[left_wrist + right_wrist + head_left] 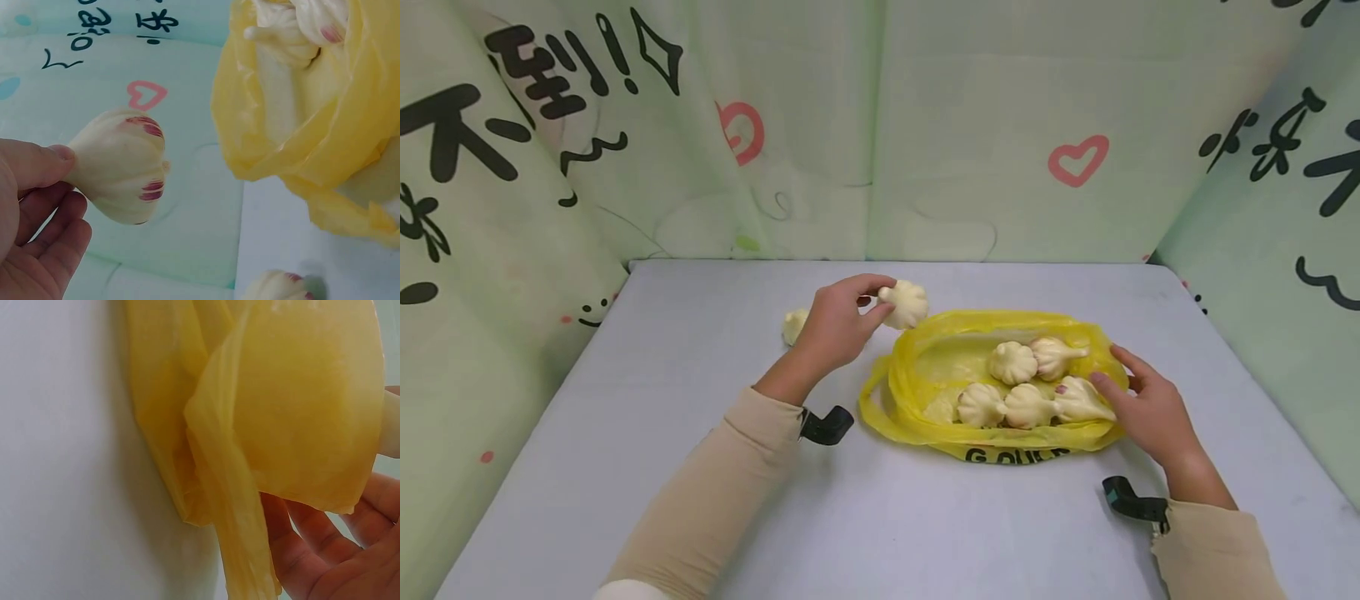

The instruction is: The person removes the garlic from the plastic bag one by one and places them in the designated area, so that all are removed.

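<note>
My left hand (835,329) pinches a garlic bulb (907,305) by its stem, thumb on one side and fingers on the other. The bulb is off the table, beyond the left end of a yellow plastic bag (1000,319); its purple-streaked base shows in the left wrist view. The bag lies with its mouth spread wide, and several garlic bulbs (1013,363) rest inside. At its right end my right hand (1157,412) grips the rim, thumb over the inner side and fingers outside. In the right wrist view the plastic (300,412) covers part of the fingers.
Another garlic bulb (794,326) sits on the white table (647,400), partly behind the left hand. A loose bag handle (874,408) droops at the bag's left. Printed curtains (970,167) surround the back and sides. Both wrists carry black camera mounts (827,426).
</note>
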`<state>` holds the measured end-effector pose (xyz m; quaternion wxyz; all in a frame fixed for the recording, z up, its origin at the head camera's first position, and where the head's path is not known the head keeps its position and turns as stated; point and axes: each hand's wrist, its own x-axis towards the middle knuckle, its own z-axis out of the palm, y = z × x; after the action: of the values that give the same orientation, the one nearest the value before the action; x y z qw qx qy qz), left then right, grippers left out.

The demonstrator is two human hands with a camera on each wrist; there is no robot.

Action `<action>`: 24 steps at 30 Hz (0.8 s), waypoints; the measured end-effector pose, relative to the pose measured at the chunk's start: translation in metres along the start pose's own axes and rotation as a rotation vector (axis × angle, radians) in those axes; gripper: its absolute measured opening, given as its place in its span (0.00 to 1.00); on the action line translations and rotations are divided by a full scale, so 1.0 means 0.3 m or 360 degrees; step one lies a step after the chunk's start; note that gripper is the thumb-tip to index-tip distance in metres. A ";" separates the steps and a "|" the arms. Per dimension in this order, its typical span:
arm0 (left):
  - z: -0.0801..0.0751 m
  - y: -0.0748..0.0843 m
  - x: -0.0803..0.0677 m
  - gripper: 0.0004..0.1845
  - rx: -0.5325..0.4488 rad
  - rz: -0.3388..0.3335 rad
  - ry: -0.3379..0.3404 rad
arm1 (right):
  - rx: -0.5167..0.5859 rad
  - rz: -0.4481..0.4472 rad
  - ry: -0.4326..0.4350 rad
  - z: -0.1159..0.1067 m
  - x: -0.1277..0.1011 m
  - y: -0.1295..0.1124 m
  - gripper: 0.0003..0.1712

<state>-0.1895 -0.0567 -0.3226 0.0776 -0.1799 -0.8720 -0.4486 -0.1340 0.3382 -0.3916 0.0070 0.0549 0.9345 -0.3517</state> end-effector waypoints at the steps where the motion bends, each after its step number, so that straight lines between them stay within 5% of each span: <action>1: -0.015 -0.004 -0.001 0.17 -0.0016 -0.0005 0.0019 | -0.0003 0.0004 0.0000 0.000 0.000 -0.001 0.44; 9: -0.115 -0.039 -0.014 0.17 -0.0044 -0.0078 0.0126 | 0.0002 0.0010 0.0008 -0.004 -0.003 -0.001 0.44; 24: -0.225 -0.109 -0.042 0.17 0.0042 -0.0260 0.0185 | 0.0014 0.0003 0.0005 -0.003 0.000 0.000 0.44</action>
<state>-0.1921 -0.1319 -0.3114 0.0936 -0.0809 -0.8836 -0.4515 -0.1340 0.3388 -0.3908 0.0056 0.0565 0.9329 -0.3556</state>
